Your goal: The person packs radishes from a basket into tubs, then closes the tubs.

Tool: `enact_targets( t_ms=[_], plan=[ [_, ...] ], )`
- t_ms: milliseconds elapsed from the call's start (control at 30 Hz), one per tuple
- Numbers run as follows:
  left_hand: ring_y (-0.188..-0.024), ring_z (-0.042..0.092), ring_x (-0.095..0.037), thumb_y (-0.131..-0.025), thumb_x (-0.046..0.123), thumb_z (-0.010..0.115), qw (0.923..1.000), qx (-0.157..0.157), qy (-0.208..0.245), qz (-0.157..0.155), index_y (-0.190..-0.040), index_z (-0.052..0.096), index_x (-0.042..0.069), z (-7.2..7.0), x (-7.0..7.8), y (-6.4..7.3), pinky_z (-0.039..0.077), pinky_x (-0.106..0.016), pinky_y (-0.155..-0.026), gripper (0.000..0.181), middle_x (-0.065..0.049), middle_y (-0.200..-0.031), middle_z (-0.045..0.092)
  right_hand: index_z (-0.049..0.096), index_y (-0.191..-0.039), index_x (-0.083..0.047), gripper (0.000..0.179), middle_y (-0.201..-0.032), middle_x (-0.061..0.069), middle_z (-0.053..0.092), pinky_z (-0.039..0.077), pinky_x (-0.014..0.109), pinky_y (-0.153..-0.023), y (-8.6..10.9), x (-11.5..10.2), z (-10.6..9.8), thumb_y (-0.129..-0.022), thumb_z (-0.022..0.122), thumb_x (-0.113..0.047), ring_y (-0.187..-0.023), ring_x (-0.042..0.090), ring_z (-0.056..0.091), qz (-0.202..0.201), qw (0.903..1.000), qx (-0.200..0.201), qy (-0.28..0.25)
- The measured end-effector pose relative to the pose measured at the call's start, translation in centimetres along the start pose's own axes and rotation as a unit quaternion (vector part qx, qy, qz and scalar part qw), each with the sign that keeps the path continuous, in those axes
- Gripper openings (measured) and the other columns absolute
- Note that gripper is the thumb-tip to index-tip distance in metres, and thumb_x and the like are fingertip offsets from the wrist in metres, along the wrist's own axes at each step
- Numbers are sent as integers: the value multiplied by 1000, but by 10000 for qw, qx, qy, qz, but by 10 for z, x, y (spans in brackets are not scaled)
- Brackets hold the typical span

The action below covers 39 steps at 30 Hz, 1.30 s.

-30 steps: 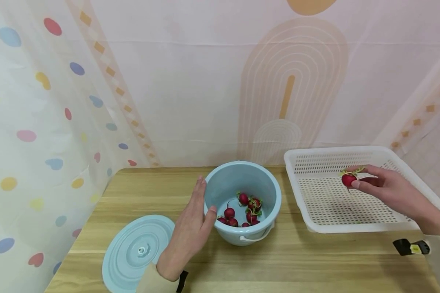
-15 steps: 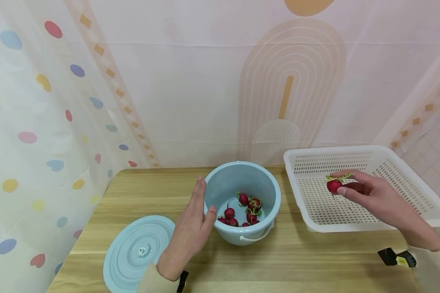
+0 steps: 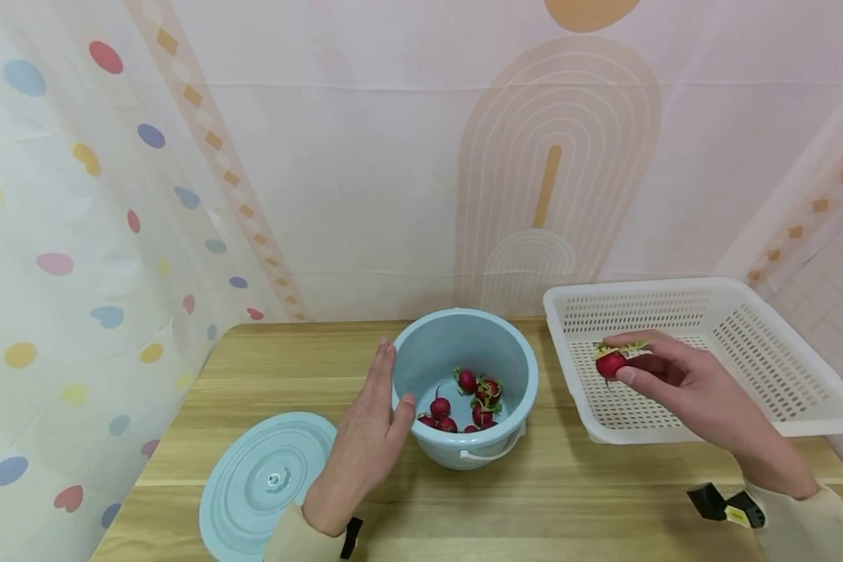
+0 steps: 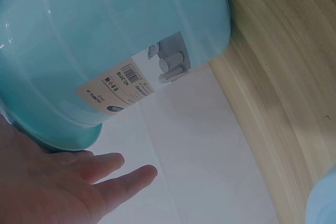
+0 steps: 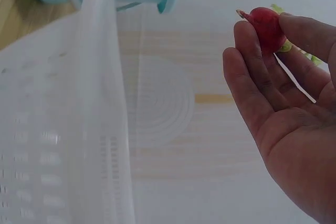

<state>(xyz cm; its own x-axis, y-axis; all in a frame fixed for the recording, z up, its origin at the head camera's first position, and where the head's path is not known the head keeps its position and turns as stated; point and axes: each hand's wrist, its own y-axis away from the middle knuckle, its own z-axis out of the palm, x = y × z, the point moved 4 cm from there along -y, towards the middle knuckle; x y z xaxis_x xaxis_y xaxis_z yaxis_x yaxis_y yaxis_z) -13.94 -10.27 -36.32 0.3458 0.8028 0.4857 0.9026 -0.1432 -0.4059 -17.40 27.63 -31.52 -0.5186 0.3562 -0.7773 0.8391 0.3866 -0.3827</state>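
Note:
Between thumb and fingers, my right hand (image 3: 688, 390) pinches a red radish (image 3: 610, 364) with green stalks, held over the left part of a white slotted basket (image 3: 787, 367). In the right wrist view the radish (image 5: 266, 29) shows its thin root pointing away from the thumb. My left hand (image 3: 361, 445) rests with straight fingers against the left rim of a light blue bucket (image 3: 407, 351). Several radishes (image 3: 440, 408) lie on the bucket's bottom. The left wrist view shows the bucket's labelled side (image 4: 142, 40) above the extended fingers.
A round light blue lid (image 3: 253, 484) lies on the wooden table (image 3: 534, 507), left of the bucket and partly behind the left forearm. The bucket's white handle (image 3: 495, 453) hangs down in front. A patterned curtain (image 3: 365, 179) stands behind the table.
My right hand has carried the radish leftward across the basket, closer to the bucket. The left hand keeps its place at the rim.

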Motion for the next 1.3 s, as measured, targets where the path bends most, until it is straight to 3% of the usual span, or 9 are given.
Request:
enact_targets(
  t_ms=[433, 700, 833, 1000, 1300],
  plan=[
    [-154, 28, -27, -106, 30, 49, 10000, -55, -1, -79, -164, 21, 1, 1, 1, -2, 38, -54, -115, 71, -6, -173, 16, 67, -130, -8, 39, -107, 0, 74, 57, 25, -65, -11, -26, 31, -94, 67, 9, -81, 18, 72, -552, 9969, -158, -544],
    [-155, 27, -26, -106, 30, 49, 10000, -43, 28, -51, -164, 21, 0, 2, 1, -4, 37, -53, -116, 70, -7, -172, 16, 68, -130, -9, 37, -123, -1, 64, 59, 25, -70, -21, -33, 48, -96, 67, 5, -84, 17, 72, -522, 9955, -256, -753],
    [-155, 26, -26, -106, 30, 49, 9999, -62, 64, -71, -164, 21, 0, 3, 2, -6, 36, -52, -117, 71, -6, -172, 16, 68, -131, -9, 37, -123, 2, 65, 61, 28, -74, -26, -33, 57, -97, 67, 3, -88, 19, 72, -500, 9946, -304, -862],
    [-154, 28, -27, -106, 30, 49, 9999, -70, 65, -100, -164, 21, 1, 4, 2, -7, 37, -53, -116, 70, -6, -173, 16, 69, -130, -10, 34, -121, 4, 67, 61, 29, -77, -34, -32, 69, -97, 68, 0, -92, 22, 72, -529, 9948, -340, -807],
    [-155, 27, -27, -106, 31, 48, 9999, -84, 25, -88, -164, 21, 0, 5, 2, -7, 36, -53, -117, 70, -7, -173, 16, 70, -130, -12, 34, -121, 1, 70, 59, 27, -89, -47, -35, 87, -96, 71, -4, -100, 15, 70, -693, 9958, -407, -432]
  ],
)
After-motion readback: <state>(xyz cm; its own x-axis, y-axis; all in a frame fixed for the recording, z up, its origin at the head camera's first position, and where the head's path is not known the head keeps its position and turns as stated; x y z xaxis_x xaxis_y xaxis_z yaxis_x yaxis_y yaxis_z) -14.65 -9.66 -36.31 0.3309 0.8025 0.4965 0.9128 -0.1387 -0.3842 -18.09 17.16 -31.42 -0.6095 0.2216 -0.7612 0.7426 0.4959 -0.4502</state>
